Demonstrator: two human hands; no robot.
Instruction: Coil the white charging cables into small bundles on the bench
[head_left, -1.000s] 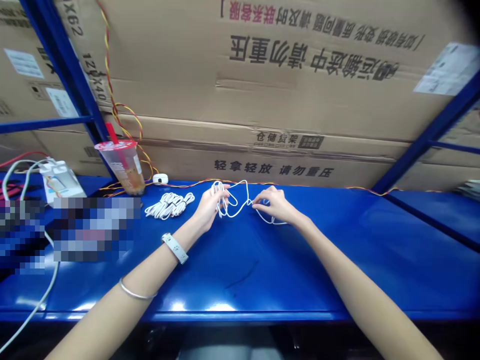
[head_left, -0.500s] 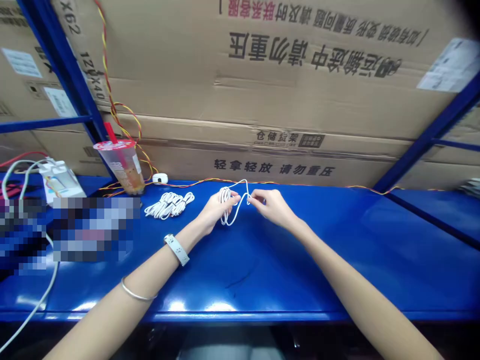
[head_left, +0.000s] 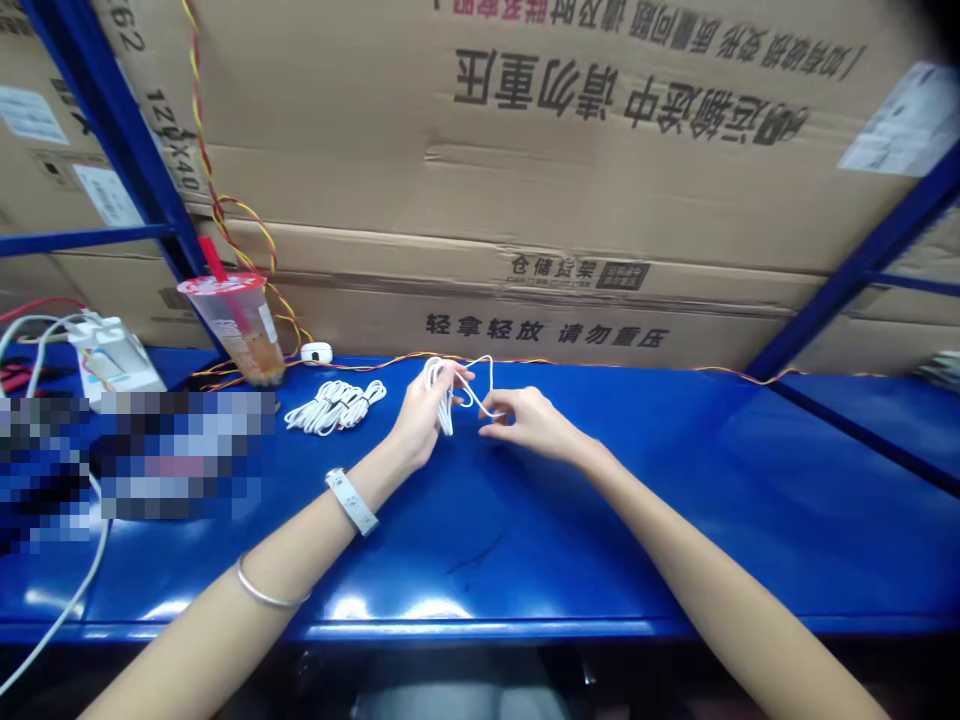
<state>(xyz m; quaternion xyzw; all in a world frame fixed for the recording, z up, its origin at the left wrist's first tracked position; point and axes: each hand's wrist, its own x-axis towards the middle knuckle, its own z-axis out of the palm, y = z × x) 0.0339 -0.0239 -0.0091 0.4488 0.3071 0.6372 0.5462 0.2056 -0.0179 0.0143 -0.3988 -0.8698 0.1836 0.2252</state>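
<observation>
Above the blue shelf [head_left: 585, 540], my left hand [head_left: 420, 415] is closed on a loosely coiled white cable [head_left: 447, 410], its loops hanging at the fingers. A stretch of that cable runs across to my right hand [head_left: 529, 420], whose thumb and forefinger are bent close around it. Part of the cable also arches up between the two hands. To the left of my left hand lies a bundle of white cable [head_left: 335, 407], folded and tied around its middle.
Behind the shelf stand large cardboard boxes [head_left: 360, 240]. At the left are a drink cup [head_left: 244, 335] with a red straw, a small white case [head_left: 316, 353] and a white adapter box [head_left: 116, 365]. A red and yellow twisted wire [head_left: 592, 364] runs along the back.
My right hand has moved slightly left and down, toward my left hand. My left hand has turned, and the coil's loops now look narrower. The view has shifted a little.
</observation>
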